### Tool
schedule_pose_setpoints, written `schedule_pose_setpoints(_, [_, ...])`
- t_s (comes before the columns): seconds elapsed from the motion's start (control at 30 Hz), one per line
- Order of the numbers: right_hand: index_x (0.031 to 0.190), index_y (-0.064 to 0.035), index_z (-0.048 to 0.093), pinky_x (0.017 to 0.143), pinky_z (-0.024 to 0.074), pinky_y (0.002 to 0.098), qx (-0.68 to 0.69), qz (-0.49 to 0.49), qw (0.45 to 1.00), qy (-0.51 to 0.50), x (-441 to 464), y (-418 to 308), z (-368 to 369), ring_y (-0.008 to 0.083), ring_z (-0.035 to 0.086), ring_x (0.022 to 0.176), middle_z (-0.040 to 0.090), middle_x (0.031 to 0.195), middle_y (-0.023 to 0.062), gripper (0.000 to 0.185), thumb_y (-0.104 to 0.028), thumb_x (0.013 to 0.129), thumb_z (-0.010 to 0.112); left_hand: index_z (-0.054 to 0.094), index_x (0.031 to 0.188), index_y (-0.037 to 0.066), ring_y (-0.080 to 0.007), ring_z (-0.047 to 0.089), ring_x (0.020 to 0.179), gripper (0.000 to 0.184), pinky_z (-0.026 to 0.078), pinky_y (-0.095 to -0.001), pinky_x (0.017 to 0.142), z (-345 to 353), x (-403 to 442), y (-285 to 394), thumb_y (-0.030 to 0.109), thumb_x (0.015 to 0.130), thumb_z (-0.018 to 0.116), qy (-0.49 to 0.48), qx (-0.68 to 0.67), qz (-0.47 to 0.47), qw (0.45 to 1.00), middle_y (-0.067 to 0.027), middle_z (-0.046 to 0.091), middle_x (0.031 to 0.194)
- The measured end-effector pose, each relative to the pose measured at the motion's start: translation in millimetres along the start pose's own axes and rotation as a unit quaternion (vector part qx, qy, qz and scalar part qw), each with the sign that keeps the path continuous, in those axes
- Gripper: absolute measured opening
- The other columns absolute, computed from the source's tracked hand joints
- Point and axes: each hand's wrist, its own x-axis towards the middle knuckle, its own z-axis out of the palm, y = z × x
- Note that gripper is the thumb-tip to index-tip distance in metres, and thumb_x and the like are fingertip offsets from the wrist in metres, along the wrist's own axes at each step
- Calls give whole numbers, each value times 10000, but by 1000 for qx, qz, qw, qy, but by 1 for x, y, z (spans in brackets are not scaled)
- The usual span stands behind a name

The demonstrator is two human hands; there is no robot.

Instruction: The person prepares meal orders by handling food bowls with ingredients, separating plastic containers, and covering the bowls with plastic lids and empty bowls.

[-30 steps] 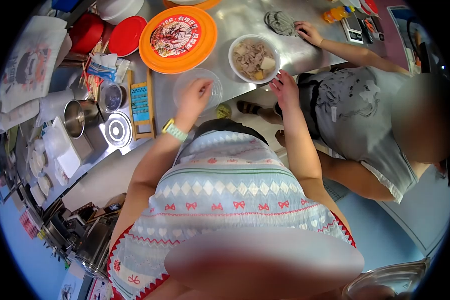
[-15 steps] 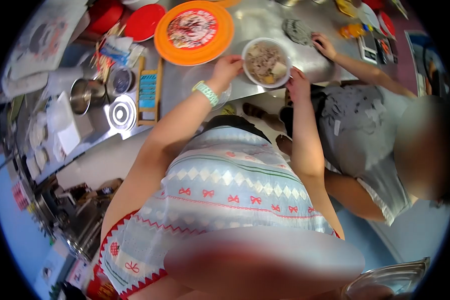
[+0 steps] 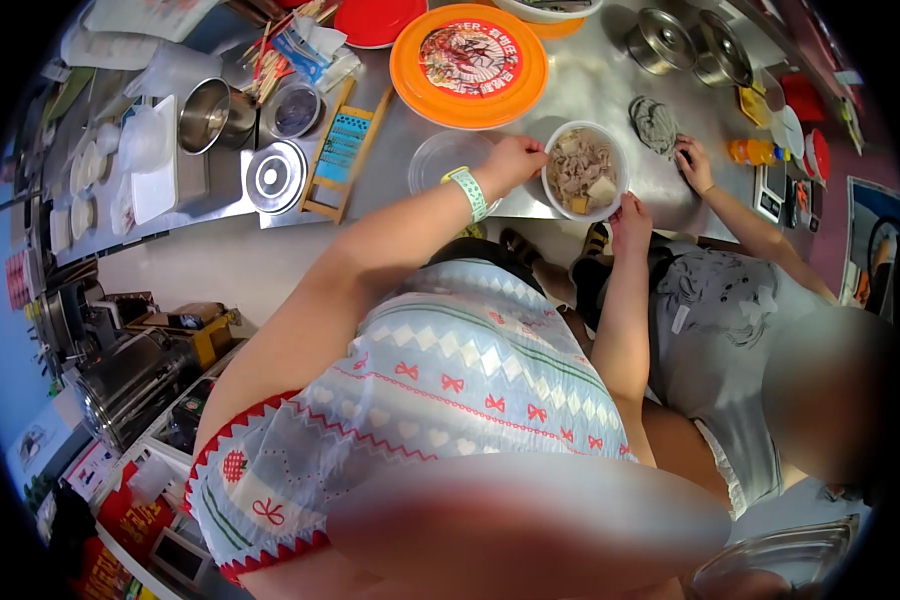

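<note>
A round white plastic bowl [image 3: 580, 216] is held between my two hands at the front edge of the steel bench. Inside it is a pile of sliced meat [image 3: 577, 165] with pale, tofu-like chunks. My left hand [image 3: 510, 168] pinches the bowl's left rim, fingers closed. On the lower right side, my right hand [image 3: 631, 224] grips the rim with its fingertips. A clear round plastic lid [image 3: 432, 160] lies beside my left hand, partly hidden by it. Just beyond stands a large orange round lid [image 3: 410, 75] with a printed label.
At right, a co-worker's hand [image 3: 692, 162] rests near a grey cloth [image 3: 653, 125]. Steel pots [image 3: 660, 42] stand farther back. To the left are a wooden-framed grater [image 3: 344, 150], a silver disc [image 3: 276, 176], a dark-filled tub [image 3: 295, 108] and a steel pot [image 3: 210, 115].
The view has shifted, so the bench appears lower and farther right, with the pots now in sight. Both hands keep hold of the bowl. The co-worker's hand stays near the cloth.
</note>
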Motion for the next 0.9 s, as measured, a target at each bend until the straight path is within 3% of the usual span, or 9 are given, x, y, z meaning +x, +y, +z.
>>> schedule_pose_setpoints(0.07, [1077,25,564,600,442,233,-17,0,1000,-8,-2,0,0,105,548,688,594,859,39,217,-111,909,575,629,913,-22,-106,550,636,150,457,-245,588,1,-1,0,100,826,623,10,51,13,999,-30,604,751])
schedule_pose_setpoints(0.23, [1077,16,569,648,471,259,-30,8,999,-15,-18,-5,8,130,573,749,595,885,43,219,-134,919,553,644,898,-24,-115,574,659,171,474,-264,605,4,-17,6,127,821,624,25,38,11,999,-52,621,736])
schedule_pose_setpoints(0.43, [1207,39,514,793,498,353,-59,12,998,-24,-56,-10,11,223,574,947,582,1073,131,342,-130,911,549,692,935,7,-157,629,691,253,502,-301,649,-19,-54,17,182,754,667,15,109,24,994,-96,677,779])
schedule_pose_setpoints(0.57, [1215,58,495,845,487,359,-79,-1,992,-102,-93,-23,31,239,572,998,580,1094,143,352,-126,917,530,698,890,10,-157,652,684,262,510,-296,651,-51,-109,34,216,728,706,19,105,84,991,-91,693,764])
schedule_pose_setpoints(0.6, [1201,59,499,850,487,357,-86,-1,990,-115,-106,-25,44,240,572,1002,579,1096,145,337,-127,921,528,688,903,3,-148,647,686,266,510,-290,650,-61,-126,41,202,729,711,24,84,53,995,-94,693,773])
schedule_pose_setpoints(0.73, [1119,47,520,841,505,328,-136,-1,979,-154,-174,-27,122,221,582,999,584,1088,139,242,-109,935,503,662,917,-16,-127,629,655,228,500,-264,608,-124,-190,46,149,760,671,56,36,97,993,-64,665,745])
schedule_pose_setpoints(0.9, [1093,43,510,802,525,302,-155,17,960,-234,-239,22,218,196,611,934,596,1053,126,207,-86,932,494,656,904,-16,-107,619,631,206,482,-252,556,-235,-301,58,134,763,648,117,3,89,989,-50,653,727])
